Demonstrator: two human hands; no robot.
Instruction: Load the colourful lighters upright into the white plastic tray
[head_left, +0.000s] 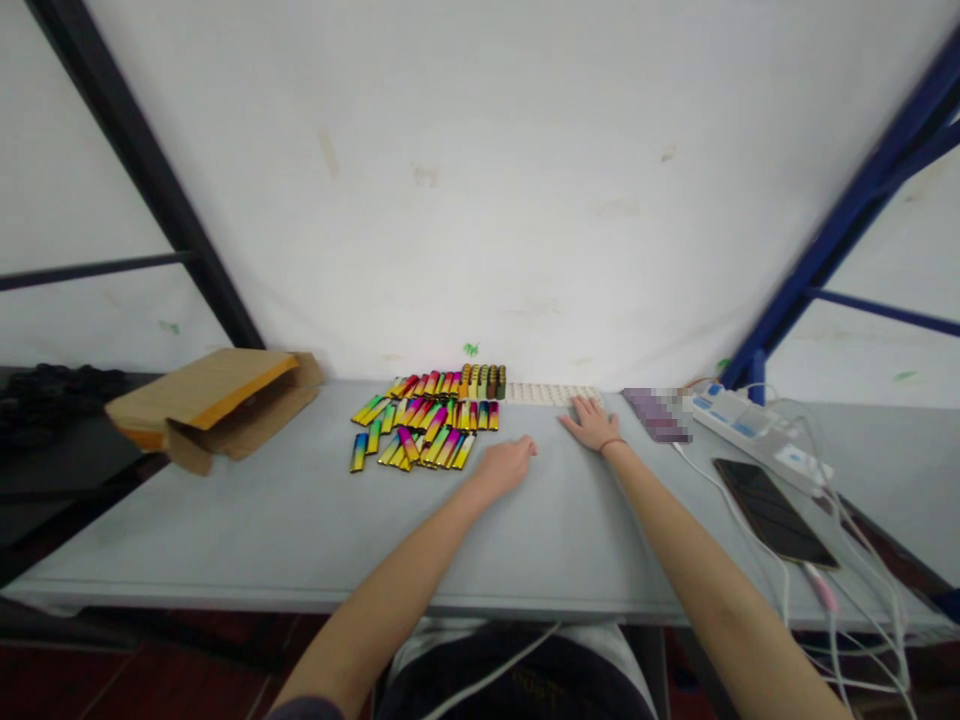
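My left hand [510, 465] rests on the table with its fingers curled closed. Whatever may be inside them is hidden. To its left lie several shiny, slim, lighter-shaped cases [431, 415] in yellow, pink, green and blue, loosely in rows. Against the wall runs a long pale tray with rows of holes [551, 394]. Upright gold and dark pieces [484, 381] stand in a tight block at the tray's left end. My right hand [592, 425] lies palm down with spread fingers, its fingertips at the tray's right end.
On the left an open brown cardboard box [217, 400] lies on its side. To the right are a purple packet [651, 413], a white power strip [761, 435], a dark phone [776, 512] and tangled white cables [892, 590]. Dark and blue frame posts flank the table.
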